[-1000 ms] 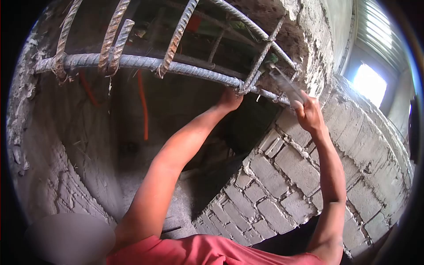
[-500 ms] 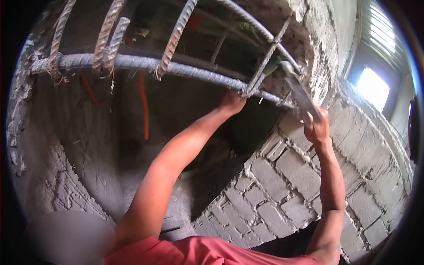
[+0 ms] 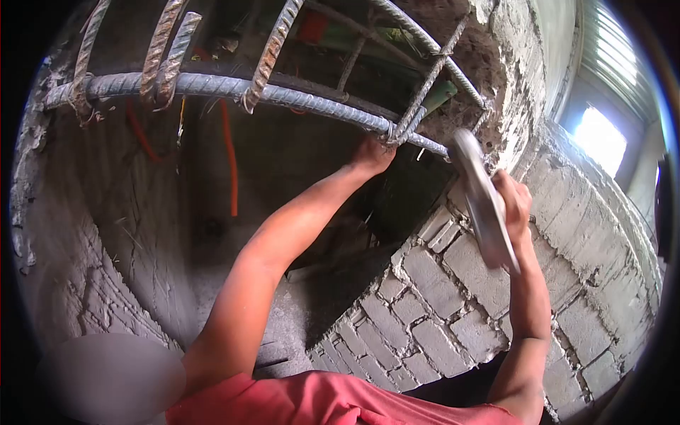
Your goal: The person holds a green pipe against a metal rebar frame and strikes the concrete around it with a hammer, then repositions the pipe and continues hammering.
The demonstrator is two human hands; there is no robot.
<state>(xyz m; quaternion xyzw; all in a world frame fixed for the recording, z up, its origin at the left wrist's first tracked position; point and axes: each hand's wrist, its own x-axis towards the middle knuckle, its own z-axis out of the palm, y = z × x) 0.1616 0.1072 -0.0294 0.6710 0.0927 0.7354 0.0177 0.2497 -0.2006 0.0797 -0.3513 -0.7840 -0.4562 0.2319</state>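
A thick ribbed steel bar (image 3: 234,86) runs across the upper part of the view, with bent rusty stirrups (image 3: 273,53) hooked round it. My left hand (image 3: 373,154) is closed at the underside of this bar, beside a tied stirrup joint; what its fingers grip is partly hidden. On the right, my right hand (image 3: 515,200) is wrapped round a motion-blurred metal tool (image 3: 482,202), which looks like a hammer. The tool's upper end is near the bar's right end, in front of the rough concrete edge.
A mortared block wall (image 3: 432,283) fills the lower right. Rough concrete (image 3: 517,78) borders the bars at the upper right. An orange tube (image 3: 230,159) hangs behind them. Bright window (image 3: 598,142) far right; rough plastered wall (image 3: 106,283) at left.
The tool in my right hand has swung down and left, away from the upper bars, and is steeper. My left hand has stayed at the bar. The bars appear slightly higher in view.
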